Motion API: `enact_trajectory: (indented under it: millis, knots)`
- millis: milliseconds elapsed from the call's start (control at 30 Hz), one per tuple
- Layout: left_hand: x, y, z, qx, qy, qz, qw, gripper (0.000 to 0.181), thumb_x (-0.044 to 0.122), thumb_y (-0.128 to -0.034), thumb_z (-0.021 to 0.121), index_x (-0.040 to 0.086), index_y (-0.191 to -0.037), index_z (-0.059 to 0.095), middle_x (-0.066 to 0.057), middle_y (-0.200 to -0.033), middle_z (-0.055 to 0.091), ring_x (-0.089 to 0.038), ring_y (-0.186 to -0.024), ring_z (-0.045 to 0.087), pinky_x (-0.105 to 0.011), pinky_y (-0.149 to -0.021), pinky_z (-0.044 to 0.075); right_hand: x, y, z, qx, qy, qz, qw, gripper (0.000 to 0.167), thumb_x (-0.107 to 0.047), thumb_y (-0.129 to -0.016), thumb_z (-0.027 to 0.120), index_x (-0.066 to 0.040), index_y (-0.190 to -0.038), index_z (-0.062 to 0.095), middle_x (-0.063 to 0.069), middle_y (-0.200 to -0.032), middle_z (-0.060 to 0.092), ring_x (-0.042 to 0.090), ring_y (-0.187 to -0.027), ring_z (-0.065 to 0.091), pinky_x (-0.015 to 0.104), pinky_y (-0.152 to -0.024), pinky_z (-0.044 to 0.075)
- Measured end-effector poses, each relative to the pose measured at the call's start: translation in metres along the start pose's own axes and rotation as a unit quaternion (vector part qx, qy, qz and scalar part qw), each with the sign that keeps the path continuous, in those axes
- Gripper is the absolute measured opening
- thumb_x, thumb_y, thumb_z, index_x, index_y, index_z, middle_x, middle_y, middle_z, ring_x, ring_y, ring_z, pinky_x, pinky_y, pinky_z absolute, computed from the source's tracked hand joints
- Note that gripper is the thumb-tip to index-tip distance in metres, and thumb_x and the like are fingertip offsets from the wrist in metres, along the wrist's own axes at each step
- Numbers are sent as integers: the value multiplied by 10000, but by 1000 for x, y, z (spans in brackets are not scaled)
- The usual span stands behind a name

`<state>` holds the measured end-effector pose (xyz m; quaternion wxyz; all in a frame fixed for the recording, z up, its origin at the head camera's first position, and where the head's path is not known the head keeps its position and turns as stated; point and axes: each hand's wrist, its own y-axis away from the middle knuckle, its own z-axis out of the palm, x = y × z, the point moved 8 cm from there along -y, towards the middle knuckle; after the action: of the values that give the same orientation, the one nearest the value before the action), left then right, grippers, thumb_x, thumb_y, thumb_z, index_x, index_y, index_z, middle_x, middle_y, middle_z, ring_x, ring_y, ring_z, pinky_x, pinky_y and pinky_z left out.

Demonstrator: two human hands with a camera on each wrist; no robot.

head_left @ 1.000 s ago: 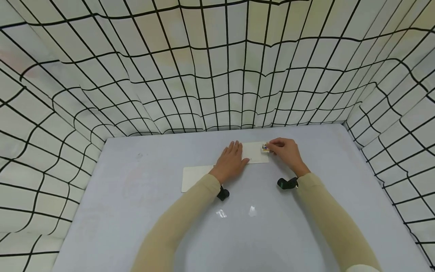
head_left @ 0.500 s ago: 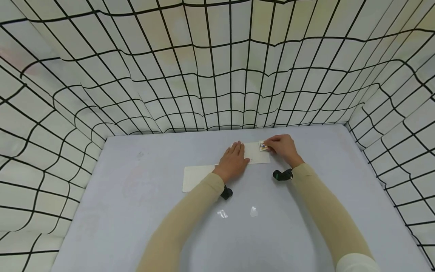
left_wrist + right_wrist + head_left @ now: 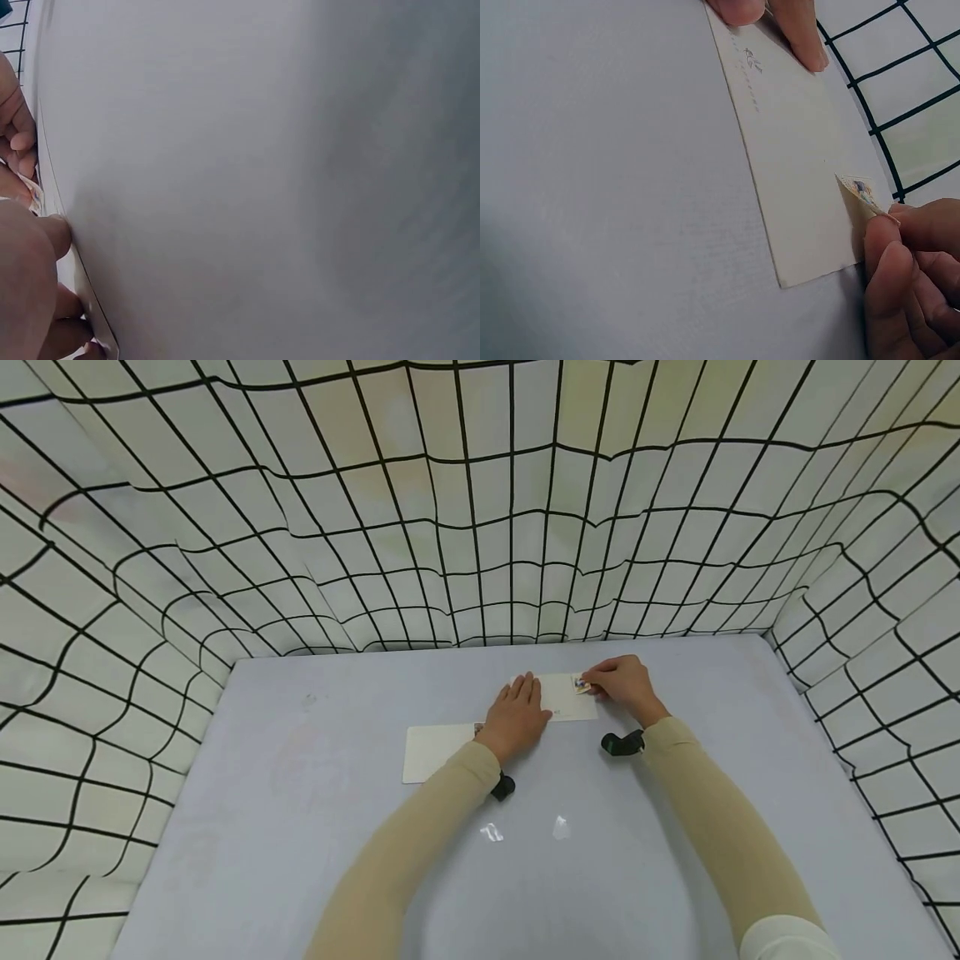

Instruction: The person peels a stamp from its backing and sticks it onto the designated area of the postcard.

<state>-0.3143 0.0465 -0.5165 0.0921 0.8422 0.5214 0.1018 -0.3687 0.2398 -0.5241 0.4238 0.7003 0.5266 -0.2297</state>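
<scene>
A cream envelope [image 3: 564, 700] lies flat near the far side of the table. My left hand [image 3: 516, 718] rests on its left part with fingers stretched out; the left wrist view shows this hand [image 3: 30, 277] along the envelope's near edge. Thumb and fingers of my right hand [image 3: 624, 687] pinch a small postage stamp [image 3: 580, 683] by its right edge, over the envelope's far right corner. In the right wrist view the stamp [image 3: 862, 190] is tilted, bearing a coloured picture. One of its corners seems to touch the paper. Faint print [image 3: 751, 64] marks the envelope.
A second pale envelope or card [image 3: 435, 752] lies to the left, partly under my left forearm, with a small dark picture [image 3: 478, 727] at its upper right corner. A white table [image 3: 300, 827] bears everything. Black-lined white wall panels [image 3: 450, 527] surround its far and side edges.
My right hand has shifted slightly left and away from me with the stamp, which has turned a little. My left hand stays on the envelope.
</scene>
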Motion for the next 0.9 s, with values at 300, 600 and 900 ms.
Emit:
enact_trajectory:
  millis: [300, 600, 900]
  knots:
    - [1, 0, -1, 85, -248, 58, 9996, 666, 417, -1139, 310, -8, -1638, 196, -171, -1740, 186, -304, -1631, 200, -442, -1329, 233, -1, -1, 1, -52, -146, -64, 9999, 348, -265, -963, 720, 10, -1176, 741, -60, -728, 728, 20, -608, 668, 171, -611, 574]
    - [2, 1, -3, 187, -304, 65, 9993, 664, 419, -1135, 332, -9, -1631, 227, -172, -1731, 219, -302, -1621, 234, -438, -1320, 259, -3, -3, 1, 18, -77, -28, 10000, 338, -253, -950, 737, 7, -1166, 746, -64, -704, 734, 12, -573, 679, 153, -624, 560]
    - [1, -1, -1, 141, -166, 4, 9998, 669, 420, -1133, 342, -4, -1635, 220, -169, -1736, 206, -303, -1627, 217, -442, -1328, 237, -6, -4, 0, 62, 243, 49, 9997, 303, -244, -947, 745, -11, -1140, 754, -54, -696, 735, 13, -568, 680, 145, -618, 536]
